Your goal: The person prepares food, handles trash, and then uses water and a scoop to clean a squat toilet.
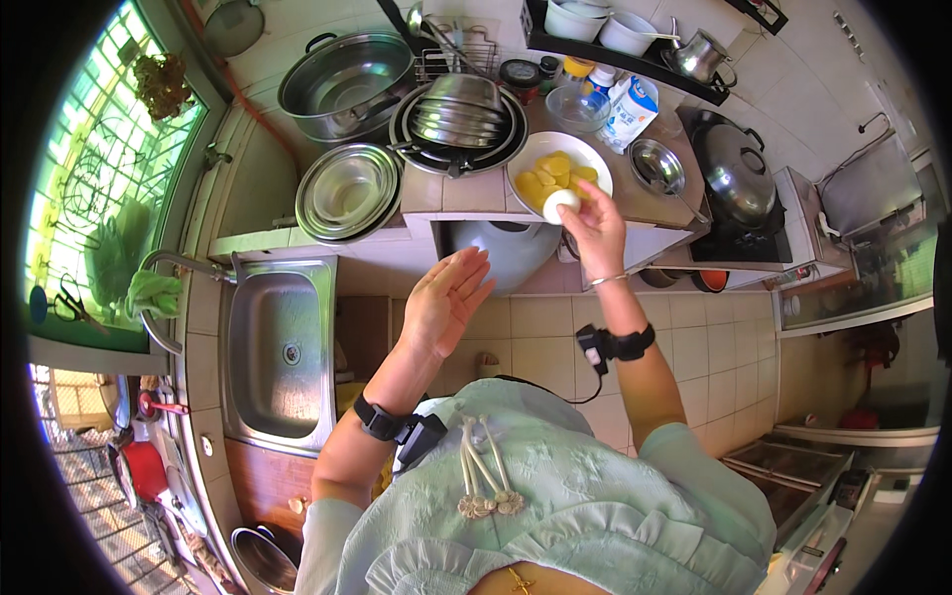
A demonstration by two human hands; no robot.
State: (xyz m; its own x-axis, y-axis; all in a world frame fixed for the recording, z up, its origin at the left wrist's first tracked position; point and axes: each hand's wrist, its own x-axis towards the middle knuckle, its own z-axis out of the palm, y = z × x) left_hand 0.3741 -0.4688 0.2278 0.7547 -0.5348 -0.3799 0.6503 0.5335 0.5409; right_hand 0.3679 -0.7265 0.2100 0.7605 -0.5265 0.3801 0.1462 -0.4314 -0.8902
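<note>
My right hand grips a smooth, white, rounded egg-like thing between thumb and fingers. It is over the near rim of a white plate. Yellow slices lie heaped on that plate; I cannot tell of what food. My left hand is raised in front of the counter edge, fingers stretched out and palm turned inward, with nothing in it. A clear bowl and a white-and-blue bag stand behind the plate.
Stacked metal bowls and nested basins fill the counter's left part. A metal bowl with a spoon is right of the plate, and a lidded wok sits on the stove. A steel sink is at my left.
</note>
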